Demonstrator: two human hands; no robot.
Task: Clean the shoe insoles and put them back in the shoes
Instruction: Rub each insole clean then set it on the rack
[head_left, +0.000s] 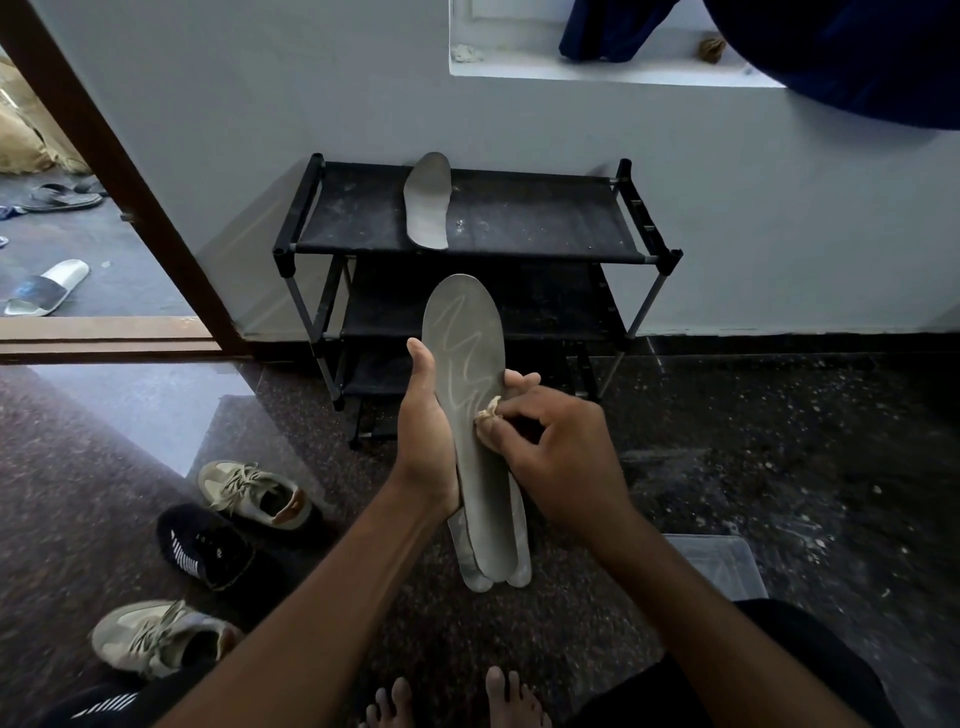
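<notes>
Right hand: fingers curled, thumb and forefinger pinching a small pale wad of cloth and pressing it against the face of the top insole, about halfway along its length. A light zigzag streak runs up the grey surface from the wad toward the toe end. Left hand: it grips the same insole from the opposite side, with the thumb lying straight along the near edge and the fingertips wrapping round from behind to show at the far edge, just above the right hand. The insole stands nearly upright, toe uppermost. Further insoles are stacked behind it in the same grip, their heel ends fanning out below both wrists. Beyond the hands, against the wall, stands a black shoe rack; a single grey insole lies on its top shelf, above and just left of the held toe end. To the left of the left forearm, on the dark speckled floor, three shoes sit in a rough line: a beige sneaker nearest the hand, a black shoe beside it, and a second beige sneaker lowest. To the right of the right forearm is a clear plastic container. Below the forearms, the person's bare feet show. Far left of the hands, past a brown door frame, a white slide sandal lies on the ground.
</notes>
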